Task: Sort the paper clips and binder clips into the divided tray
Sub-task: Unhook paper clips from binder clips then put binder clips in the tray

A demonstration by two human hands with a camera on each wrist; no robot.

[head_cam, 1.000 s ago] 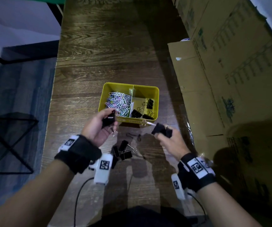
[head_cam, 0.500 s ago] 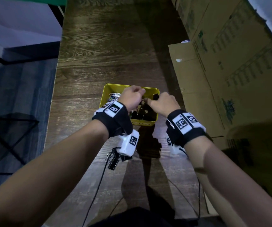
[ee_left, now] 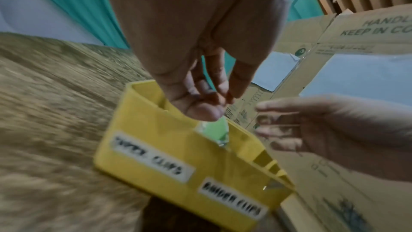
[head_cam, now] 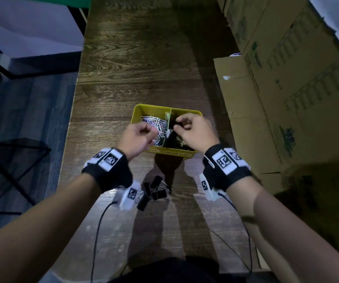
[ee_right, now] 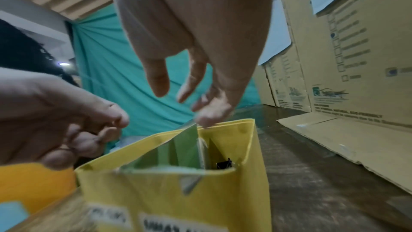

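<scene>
Head view: both hands hover over the yellow tray point(head_cam: 193, 114), left hand point(head_cam: 139, 137) loosely curled and empty above the paper clips point(head_cam: 156, 127), right hand point(head_cam: 194, 129) relaxed and empty above the binder clip side. More binder clips point(head_cam: 154, 190) lie on the table point(head_cam: 144, 58). Left wrist view: blurry, fingers point(ee_left: 200, 94) hold nothing. Right wrist view: fingers point(ee_right: 156, 77) spread loose.

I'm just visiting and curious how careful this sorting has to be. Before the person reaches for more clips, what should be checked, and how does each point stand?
1. Left hand free to pick: ok; fingers loosely curled, nothing in them.
2. Right hand free: ok; fingers relaxed over the tray, nothing visibly held.
3. Paper clips only in the left compartment: ok.
4. Right compartment holds only binder clips: cannot tell; dark and partly hidden by the right hand.
5. Loose binder clips left on the table: not ok, a small pile waits near the wrists.
6. Tray flat on the table: ok.
</scene>
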